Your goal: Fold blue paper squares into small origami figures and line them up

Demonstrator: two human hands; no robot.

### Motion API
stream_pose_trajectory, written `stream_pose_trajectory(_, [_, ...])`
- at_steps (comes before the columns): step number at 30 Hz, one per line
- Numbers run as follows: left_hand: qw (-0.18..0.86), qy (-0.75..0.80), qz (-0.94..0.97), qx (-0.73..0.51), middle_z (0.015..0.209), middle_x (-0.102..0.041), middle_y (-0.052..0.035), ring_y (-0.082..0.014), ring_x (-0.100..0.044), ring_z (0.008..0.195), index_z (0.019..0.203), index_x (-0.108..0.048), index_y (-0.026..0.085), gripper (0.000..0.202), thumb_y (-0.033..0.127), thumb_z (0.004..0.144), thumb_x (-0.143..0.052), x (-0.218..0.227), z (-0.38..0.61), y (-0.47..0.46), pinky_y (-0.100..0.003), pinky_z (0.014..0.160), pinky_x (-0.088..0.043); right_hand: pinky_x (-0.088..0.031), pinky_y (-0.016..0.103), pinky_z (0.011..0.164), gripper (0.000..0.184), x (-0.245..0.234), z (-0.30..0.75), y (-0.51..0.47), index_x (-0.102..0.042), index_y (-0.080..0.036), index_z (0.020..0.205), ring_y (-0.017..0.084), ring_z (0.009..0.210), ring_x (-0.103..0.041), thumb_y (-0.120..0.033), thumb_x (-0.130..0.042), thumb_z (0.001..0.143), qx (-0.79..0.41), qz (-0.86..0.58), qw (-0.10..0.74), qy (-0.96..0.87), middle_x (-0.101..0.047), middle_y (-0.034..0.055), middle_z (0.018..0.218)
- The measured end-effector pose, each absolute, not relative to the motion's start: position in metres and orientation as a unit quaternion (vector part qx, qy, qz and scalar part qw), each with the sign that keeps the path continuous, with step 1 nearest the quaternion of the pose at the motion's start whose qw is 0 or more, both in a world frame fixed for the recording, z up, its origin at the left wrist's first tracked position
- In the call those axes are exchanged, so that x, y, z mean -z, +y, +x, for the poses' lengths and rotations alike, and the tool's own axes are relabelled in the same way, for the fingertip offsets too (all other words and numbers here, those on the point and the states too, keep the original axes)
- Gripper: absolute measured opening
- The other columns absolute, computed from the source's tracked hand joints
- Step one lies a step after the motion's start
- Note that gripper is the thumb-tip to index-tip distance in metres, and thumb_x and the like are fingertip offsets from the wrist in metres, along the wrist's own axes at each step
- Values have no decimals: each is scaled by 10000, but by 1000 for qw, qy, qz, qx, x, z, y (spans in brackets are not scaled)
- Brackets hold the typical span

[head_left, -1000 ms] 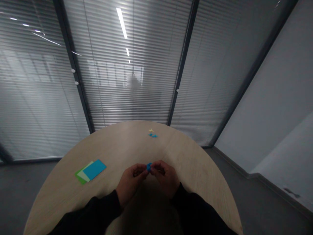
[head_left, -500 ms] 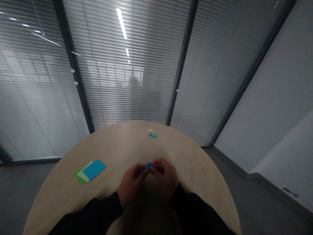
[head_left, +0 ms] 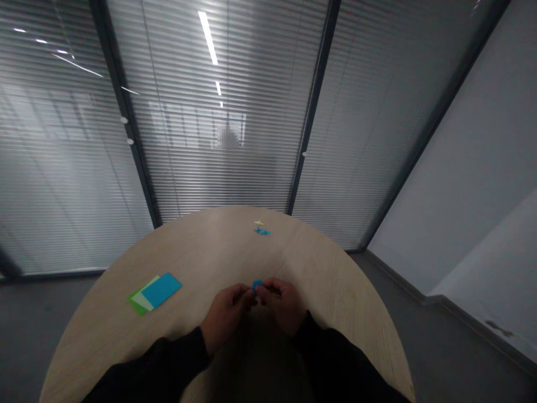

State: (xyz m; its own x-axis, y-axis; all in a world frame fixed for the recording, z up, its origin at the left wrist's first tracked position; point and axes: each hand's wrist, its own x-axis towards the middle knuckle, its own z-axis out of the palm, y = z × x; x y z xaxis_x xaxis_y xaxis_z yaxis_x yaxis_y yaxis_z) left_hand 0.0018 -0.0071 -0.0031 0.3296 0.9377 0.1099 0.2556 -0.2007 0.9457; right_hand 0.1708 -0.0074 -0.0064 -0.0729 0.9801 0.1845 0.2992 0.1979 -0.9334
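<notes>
A small folded piece of blue paper (head_left: 257, 284) is pinched between my two hands, just above the near middle of the table. My left hand (head_left: 226, 311) grips its left side with thumb and fingertips. On the other side my right hand (head_left: 282, 304) pinches it, thumb in front. The fingers cover much of the paper, so its exact folds cannot be made out. Further back on the table lie small folded paper pieces with pointed arms: a yellow one (head_left: 259, 223) and two blue ones (head_left: 264, 232) close together.
To the left, a blue paper sheet (head_left: 161, 290) overlaps a pale green sheet (head_left: 143, 300) and a brighter green sheet (head_left: 135, 305). The round wooden table (head_left: 201, 252) has its far edge near glass panels with blinds (head_left: 226, 179). A white wall (head_left: 474, 184) stands at right.
My right hand's fingers have dropped slightly and shifted on the blue paper. The paper's visible outline has changed from pointed to flatter. The left hand has barely moved.
</notes>
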Motion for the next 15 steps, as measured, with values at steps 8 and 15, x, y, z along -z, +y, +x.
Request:
stream_pose_trajectory(8, [523, 403, 669, -343, 825, -729, -88, -196, -622, 750, 875, -723, 126, 454, 541, 883, -540, 6, -4, -3, -292, 698, -447, -429, 255, 568, 281, 2, 171, -10, -670, -154, 718, 145, 584, -566, -413, -622, 817, -364, -512, 459, -628, -632, 20, 629])
stream_pose_trajectory(15, [584, 375, 635, -340, 795, -718, -81, -175, -595, 702, 872, -735, 118, 498, 579, 864, -547, 7, -6, 0, -292, 685, -433, -411, 246, 548, 294, 6, 172, -8, -635, -163, 711, 134, 550, -546, -422, -595, 843, -377, -495, 467, -629, -595, 2, 587])
